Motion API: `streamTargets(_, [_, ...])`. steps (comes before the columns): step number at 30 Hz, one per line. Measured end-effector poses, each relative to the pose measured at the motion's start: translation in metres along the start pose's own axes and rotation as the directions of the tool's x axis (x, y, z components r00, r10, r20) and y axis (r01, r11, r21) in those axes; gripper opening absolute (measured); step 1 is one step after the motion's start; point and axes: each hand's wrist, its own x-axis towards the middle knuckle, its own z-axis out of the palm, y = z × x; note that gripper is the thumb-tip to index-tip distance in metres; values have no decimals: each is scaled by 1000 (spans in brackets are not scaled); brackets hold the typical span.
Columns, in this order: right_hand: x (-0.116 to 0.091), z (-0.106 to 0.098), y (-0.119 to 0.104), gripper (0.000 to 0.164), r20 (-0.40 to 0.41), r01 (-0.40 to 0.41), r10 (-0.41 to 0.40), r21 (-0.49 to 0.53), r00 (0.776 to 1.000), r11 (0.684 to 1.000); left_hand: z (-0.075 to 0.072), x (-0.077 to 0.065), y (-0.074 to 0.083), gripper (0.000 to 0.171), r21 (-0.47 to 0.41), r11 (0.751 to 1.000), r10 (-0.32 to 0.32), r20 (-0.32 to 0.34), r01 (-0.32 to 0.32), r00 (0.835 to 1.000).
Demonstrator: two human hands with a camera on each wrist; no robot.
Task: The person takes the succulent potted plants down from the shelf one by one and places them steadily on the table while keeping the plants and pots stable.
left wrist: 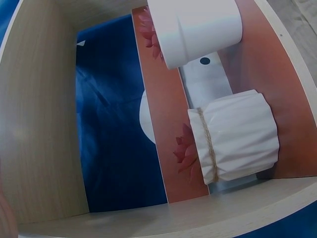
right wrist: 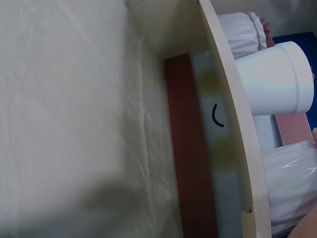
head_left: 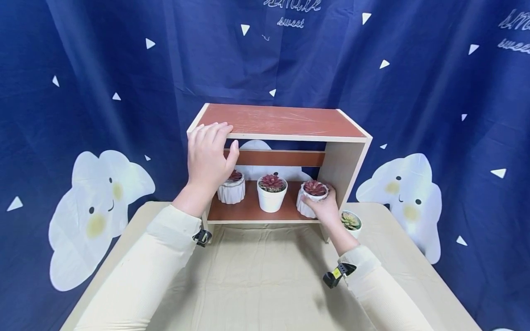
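Head: right hand (head_left: pixel 327 209) grasping white fluted pot with red succulent (head_left: pixel 303 207), upright, left of palm, inside red-brown wooden shelf unit (head_left: pixel 285 120); left hand (head_left: pixel 208 158), fingers extended, farther, atop. Left wrist: twine-tied white fluted pot (left wrist: pixel 242 139). Right wrist: grasped pot, right edge.

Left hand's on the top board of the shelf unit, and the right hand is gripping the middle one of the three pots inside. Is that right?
Not quite: the right hand grips the rightmost pot, not the middle pot, as the head view shows. The left hand is on the top board.
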Motion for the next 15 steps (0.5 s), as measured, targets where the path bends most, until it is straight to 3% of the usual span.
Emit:
streamTargets(7, [4, 1, 3, 93, 11, -27, 26, 135, 1000, 991, -1, 0, 1, 45, 1, 1000, -5, 11, 5, 1000])
streamTargets(15, [5, 1, 4, 93, 25, -53, 50, 174, 998, 983, 0, 0, 1, 45, 3, 1000, -5, 6, 5, 1000])
